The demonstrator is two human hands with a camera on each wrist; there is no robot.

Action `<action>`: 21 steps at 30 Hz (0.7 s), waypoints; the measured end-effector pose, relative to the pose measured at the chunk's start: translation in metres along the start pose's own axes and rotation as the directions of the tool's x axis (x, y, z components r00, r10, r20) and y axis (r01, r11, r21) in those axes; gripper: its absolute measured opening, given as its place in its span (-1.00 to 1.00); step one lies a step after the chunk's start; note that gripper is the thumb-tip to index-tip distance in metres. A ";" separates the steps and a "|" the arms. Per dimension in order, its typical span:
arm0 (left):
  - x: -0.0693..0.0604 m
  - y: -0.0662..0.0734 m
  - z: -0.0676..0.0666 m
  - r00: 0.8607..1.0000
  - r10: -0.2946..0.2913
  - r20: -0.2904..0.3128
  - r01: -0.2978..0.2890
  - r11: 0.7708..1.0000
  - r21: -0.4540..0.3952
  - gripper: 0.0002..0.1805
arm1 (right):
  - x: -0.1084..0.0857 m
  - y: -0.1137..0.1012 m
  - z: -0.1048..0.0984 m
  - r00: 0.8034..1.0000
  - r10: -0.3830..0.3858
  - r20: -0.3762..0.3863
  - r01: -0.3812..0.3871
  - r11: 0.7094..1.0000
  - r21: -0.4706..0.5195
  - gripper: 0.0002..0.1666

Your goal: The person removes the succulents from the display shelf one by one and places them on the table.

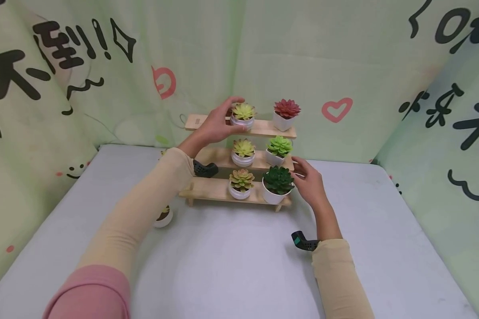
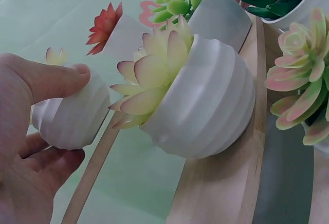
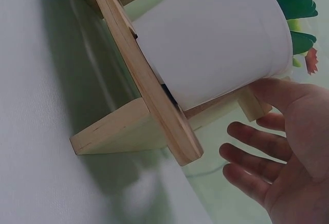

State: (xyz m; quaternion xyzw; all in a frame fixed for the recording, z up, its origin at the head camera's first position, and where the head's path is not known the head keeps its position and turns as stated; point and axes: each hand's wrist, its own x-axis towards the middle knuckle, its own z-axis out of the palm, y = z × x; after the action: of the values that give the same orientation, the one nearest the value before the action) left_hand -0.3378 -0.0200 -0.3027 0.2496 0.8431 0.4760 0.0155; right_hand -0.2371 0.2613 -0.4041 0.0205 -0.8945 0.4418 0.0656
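On the top tier of a three-tier wooden stand (image 1: pixel 207 188), my left hand (image 1: pixel 218 122) grips a small white ribbed pot with a pale yellow succulent (image 1: pixel 244 111). Thumb and fingers lie around this pot (image 2: pixel 77 116) in the left wrist view. My right hand (image 1: pixel 310 184) is at the stand's right side, beside a dark green succulent (image 1: pixel 278 179) in a white pot. Its fingers are loosely bent in the right wrist view, with the thumb close to that pot (image 3: pixel 216 44); whether it touches is unclear.
A red succulent (image 1: pixel 286 110) stands top right. The middle tier bears a yellow succulent (image 1: pixel 243 148) and a bright green one (image 1: pixel 279 146); a pinkish-green one (image 1: pixel 241 179) sits below. Another white pot (image 1: pixel 164 219) is on the table (image 1: pixel 231 266), partly behind my left arm.
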 end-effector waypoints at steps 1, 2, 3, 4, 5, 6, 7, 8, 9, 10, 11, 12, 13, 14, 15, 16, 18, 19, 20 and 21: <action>-0.001 0.000 -0.001 1.000 0.002 0.000 -0.002 1.000 0.000 -0.22 | 0.000 0.000 0.000 1.000 -0.001 0.000 0.001 1.000 -0.001 -0.41; -0.002 0.000 -0.001 1.000 0.005 -0.002 -0.005 1.000 0.000 -0.22 | 0.000 0.000 0.000 1.000 0.000 0.001 0.000 1.000 -0.001 -0.42; -0.003 0.000 -0.002 1.000 0.006 -0.003 -0.006 1.000 0.000 -0.22 | 0.000 -0.001 -0.001 1.000 0.000 0.001 0.000 1.000 0.002 -0.42; -0.004 0.000 -0.003 1.000 0.008 -0.004 -0.008 1.000 0.000 -0.23 | 0.000 -0.001 -0.001 1.000 -0.002 0.002 0.002 1.000 0.002 -0.41; -0.004 -0.001 -0.003 1.000 0.009 -0.005 -0.009 1.000 -0.001 -0.23 | 0.000 -0.001 -0.001 1.000 -0.001 0.004 0.001 1.000 0.003 -0.41; -0.005 -0.001 -0.004 1.000 0.012 -0.008 -0.012 1.000 -0.002 -0.23 | 0.000 -0.001 -0.001 1.000 -0.003 0.005 0.003 1.000 0.005 -0.41; -0.006 -0.001 -0.004 1.000 0.011 -0.009 -0.011 1.000 -0.003 -0.23 | 0.000 -0.001 -0.001 1.000 -0.003 0.004 0.003 1.000 0.004 -0.42; -0.007 -0.001 -0.005 1.000 0.011 -0.009 -0.011 1.000 -0.004 -0.23 | 0.000 -0.001 -0.001 1.000 -0.005 0.004 0.005 1.000 0.005 -0.41; -0.008 -0.001 -0.006 1.000 0.011 -0.010 -0.012 1.000 -0.006 -0.23 | 0.001 -0.001 -0.002 1.000 -0.006 0.004 0.006 1.000 0.003 -0.41; -0.009 -0.001 -0.006 1.000 0.014 -0.011 -0.014 1.000 -0.008 -0.23 | 0.000 -0.001 -0.002 1.000 -0.007 0.003 0.007 1.000 0.000 -0.41; -0.009 -0.002 -0.007 1.000 0.015 -0.012 -0.015 1.000 -0.009 -0.23 | 0.000 -0.001 -0.002 1.000 -0.007 0.003 0.007 1.000 -0.002 -0.41; -0.010 -0.002 -0.007 1.000 0.014 -0.012 -0.014 1.000 -0.008 -0.23 | 0.000 -0.001 -0.002 1.000 -0.008 0.002 0.008 1.000 -0.005 -0.41; -0.011 -0.002 -0.008 1.000 0.012 -0.012 -0.013 1.000 -0.006 -0.23 | 0.000 -0.001 -0.002 1.000 -0.009 0.001 0.009 1.000 -0.007 -0.41; -0.012 -0.002 -0.008 1.000 0.011 -0.013 -0.011 1.000 -0.004 -0.24 | 0.000 -0.001 -0.003 1.000 -0.011 0.001 0.011 1.000 -0.007 -0.41; -0.013 -0.002 -0.009 1.000 0.010 -0.014 -0.010 1.000 -0.002 -0.24 | 0.000 -0.002 -0.003 1.000 -0.012 0.002 0.012 1.000 -0.009 -0.41; -0.014 -0.003 -0.009 1.000 0.007 -0.015 -0.007 1.000 0.001 -0.24 | -0.001 -0.002 -0.003 1.000 -0.015 0.004 0.015 1.000 -0.009 -0.41; -0.016 -0.003 -0.010 1.000 0.003 -0.015 -0.003 1.000 0.006 -0.25 | -0.001 -0.002 -0.002 1.000 -0.019 0.006 0.019 1.000 -0.008 -0.40; -0.017 -0.003 -0.010 1.000 0.004 -0.015 -0.004 1.000 0.008 -0.25 | -0.001 -0.003 -0.002 1.000 -0.019 0.007 0.019 1.000 -0.007 -0.40; -0.018 -0.003 -0.010 1.000 0.005 -0.015 -0.004 1.000 0.009 -0.25 | -0.001 -0.003 -0.002 1.000 -0.018 0.009 0.018 1.000 -0.006 -0.40; -0.019 -0.003 -0.011 1.000 0.007 -0.014 -0.007 1.000 0.010 -0.25 | -0.001 -0.003 -0.002 1.000 -0.016 0.009 0.016 1.000 -0.005 -0.40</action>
State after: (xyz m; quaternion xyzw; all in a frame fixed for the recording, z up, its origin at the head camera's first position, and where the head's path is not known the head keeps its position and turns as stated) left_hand -0.3257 -0.0380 -0.3034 0.2492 0.8448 0.4734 0.0067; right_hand -0.2354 0.2609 -0.4010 0.0295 -0.8956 0.4390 0.0649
